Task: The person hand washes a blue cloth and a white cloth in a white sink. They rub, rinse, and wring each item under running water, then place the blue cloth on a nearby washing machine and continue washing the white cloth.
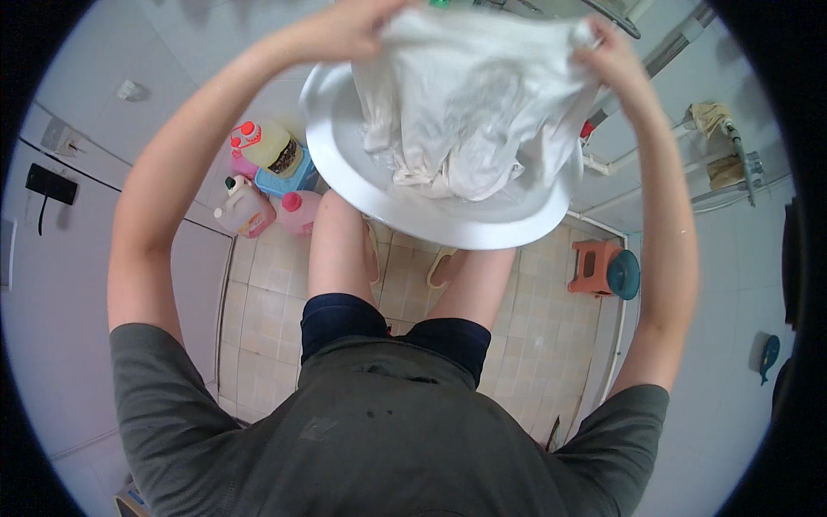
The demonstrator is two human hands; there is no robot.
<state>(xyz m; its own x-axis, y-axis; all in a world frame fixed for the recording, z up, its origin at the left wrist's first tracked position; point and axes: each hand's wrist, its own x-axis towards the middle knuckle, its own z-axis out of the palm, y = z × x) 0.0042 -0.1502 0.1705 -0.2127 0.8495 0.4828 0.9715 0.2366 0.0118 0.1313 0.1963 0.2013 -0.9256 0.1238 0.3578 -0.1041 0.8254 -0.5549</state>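
Note:
A wet white cloth garment (471, 97) hangs stretched between my two hands above a white washbasin (342, 148). My left hand (368, 26) grips its upper left corner, partly cut off by the top edge of the view. The upper right corner is bunched in the fingers of my right hand (607, 55). Crumpled lower folds of the garment droop into the basin, where a little water (400, 187) seems to lie. Both hands and the top of the cloth are somewhat blurred. The garment hides the far side of the basin.
Left of the basin, several plastic bottles stand on the tiled floor, among them a pink-capped one (300, 213) and a white jug (245, 207); a yellowish bottle (274, 152) stands by a blue box (284, 178). Rightward are an orange stool (591, 268), a teal bowl (623, 274) and wall pipes (601, 165).

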